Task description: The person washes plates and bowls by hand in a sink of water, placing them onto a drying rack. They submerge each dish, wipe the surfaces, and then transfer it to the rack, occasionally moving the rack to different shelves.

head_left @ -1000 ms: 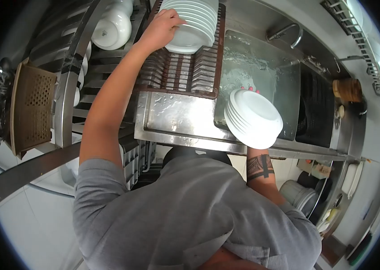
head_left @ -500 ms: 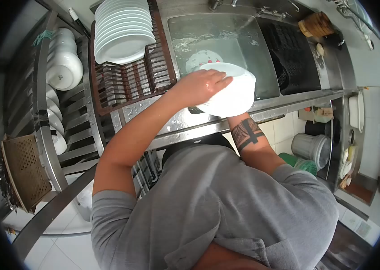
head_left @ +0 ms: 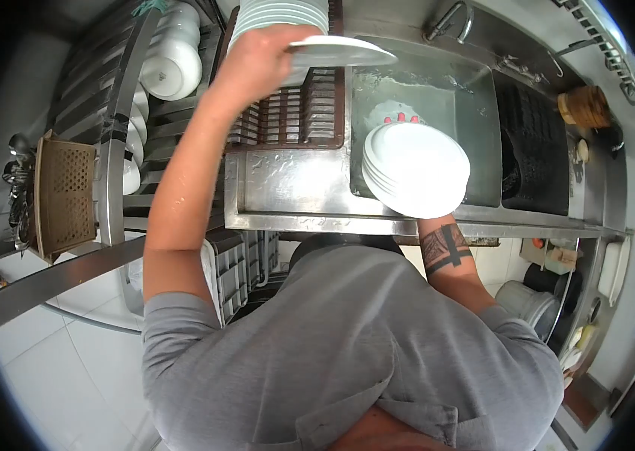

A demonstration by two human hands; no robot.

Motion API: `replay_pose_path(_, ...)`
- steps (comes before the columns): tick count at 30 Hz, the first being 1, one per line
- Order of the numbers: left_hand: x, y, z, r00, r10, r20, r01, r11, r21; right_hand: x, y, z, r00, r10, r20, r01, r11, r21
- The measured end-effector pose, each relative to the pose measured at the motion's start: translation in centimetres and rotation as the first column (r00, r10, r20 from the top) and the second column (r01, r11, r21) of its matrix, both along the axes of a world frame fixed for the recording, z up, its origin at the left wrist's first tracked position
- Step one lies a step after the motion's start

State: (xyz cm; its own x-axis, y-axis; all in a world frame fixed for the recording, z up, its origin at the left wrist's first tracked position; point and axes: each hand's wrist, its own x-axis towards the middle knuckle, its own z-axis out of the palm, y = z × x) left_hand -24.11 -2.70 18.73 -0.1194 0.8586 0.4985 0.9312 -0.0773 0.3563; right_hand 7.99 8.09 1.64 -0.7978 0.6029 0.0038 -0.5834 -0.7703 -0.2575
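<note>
My left hand point(head_left: 263, 62) grips the edge of a single white plate point(head_left: 347, 51), tilted so that it shows nearly edge-on. It is above a brown dish rack point(head_left: 323, 113), in front of a row of white plates point(head_left: 280, 13) standing there. Over the near part of the water-filled sink point(head_left: 486, 161), a stack of several white plates point(head_left: 417, 169) rests on my right hand point(head_left: 402, 118). Only the fingertips show past the far rim of the stack; the palm is hidden beneath it.
A faucet point(head_left: 456, 22) stands behind the sink. On the right are a black ribbed mat point(head_left: 547, 143) and a wooden container point(head_left: 588, 107). White bowls point(head_left: 171, 71) sit on the slatted metal shelf at left, near a woven basket point(head_left: 68, 195).
My left hand has taken one plate from the stack and carried it up and left to the rack. My right hand still supports the remaining stack. The camera view has shifted.
</note>
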Motion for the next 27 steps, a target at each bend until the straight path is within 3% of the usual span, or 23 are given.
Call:
replay_pose_path(4, -5.7, -0.4, -2.2, 0.997, 0.078, 0.017, -0.076, 0.995, -0.066, 0.5, -0.7, 0.2, 0.988, 0.021, -0.155, -0.04, 0.992, -0.119)
replay_pose_path(6, -7.4, -0.8, -3.7, 0.988, 0.111, 0.106, -0.092, 0.981, -0.169, 0.7, -0.7, 0.0, 0.97, 0.075, -0.232, -0.12, 0.975, -0.186)
replay_pose_path(7, -8.2, -0.8, -4.9, 0.983, 0.076, 0.166, -0.053, 0.989, -0.137, 0.7, -0.7, -0.2, 0.97, 0.084, -0.23, -0.13, 0.973, -0.192)
replay_pose_path(8, -9.0, -0.8, -5.8, 0.982, 0.085, 0.168, -0.061, 0.988, -0.143, 0.6, -0.7, -0.5, 0.991, 0.068, -0.111, -0.084, 0.985, -0.148)
replay_pose_path(9, -9.7, -0.6, -6.6, 0.99, 0.042, 0.136, -0.028, 0.994, -0.102, 0.6, -0.7, -0.7, 0.999, 0.043, 0.008, -0.042, 0.994, -0.097)
replay_pose_path(10, -10.1, -0.5, -7.3, 0.995, -0.003, 0.101, 0.009, 0.998, -0.06, 0.5, -1.0, -0.2, 0.999, 0.045, 0.01, -0.044, 0.994, -0.1)
replay_pose_path(11, -10.4, -0.5, -8.0, 0.995, -0.003, 0.104, 0.01, 0.998, -0.062, 0.8, -1.2, 0.6, 0.972, 0.036, -0.232, -0.107, 0.947, -0.302)
replay_pose_path(12, -10.9, -0.6, -8.7, 0.999, 0.03, -0.015, -0.031, 0.999, -0.014, 0.8, -1.4, 1.1, 0.892, -0.028, -0.452, -0.21, 0.858, -0.468)
replay_pose_path(13, -11.1, -0.7, -9.3, 0.989, 0.067, -0.132, -0.062, 0.997, 0.04, 0.9, -1.4, 0.9, 0.893, -0.031, -0.449, -0.206, 0.859, -0.468)
replay_pose_path(15, -11.4, -0.7, -10.3, 0.99, 0.086, -0.114, -0.08, 0.995, 0.056, 1.2, -1.4, 0.3, 0.976, 0.036, -0.215, -0.08, 0.977, -0.2)
replay_pose_path(18, -9.3, -0.3, -10.3, 0.992, 0.11, -0.06, -0.105, 0.991, 0.077, 1.5, -1.4, -0.6, 0.994, 0.007, -0.111, -0.027, 0.984, -0.178)
replay_pose_path(20, -7.2, 0.5, -10.2, 0.958, 0.162, -0.238, -0.112, 0.972, 0.208, 1.0, -1.0, -1.1, 1.0, -0.014, -0.013, 0.012, 0.988, -0.151)
replay_pose_path(22, 0.8, 0.6, -8.9, 0.969, 0.15, -0.197, -0.128, 0.985, 0.119, 0.5, -0.9, -1.1, 0.999, -0.037, 0.038, 0.042, 0.99, -0.136)
replay_pose_path(23, 4.0, 1.2, -8.0, 0.988, -0.109, -0.111, 0.098, 0.99, -0.098, 0.1, -0.9, -0.9, 0.997, -0.027, 0.075, 0.031, 0.999, -0.045)
replay_pose_path(24, 8.2, 1.3, -9.1, 0.978, -0.206, -0.023, 0.196, 0.956, -0.219, 0.0, -1.0, -0.7, 0.993, -0.029, 0.117, 0.023, 0.999, 0.047)
replay_pose_path(25, 11.8, 1.7, -9.9, 0.896, -0.403, 0.185, 0.429, 0.895, -0.125, 0.1, -1.0, -0.5, 0.985, -0.042, 0.165, 0.019, 0.99, 0.139)
replay_pose_path(27, 16.3, 2.1, -11.1, 0.85, -0.491, 0.193, 0.518, 0.844, -0.137, 1.0, -0.8, 0.1, 0.959, -0.088, 0.271, -0.002, 0.949, 0.315)
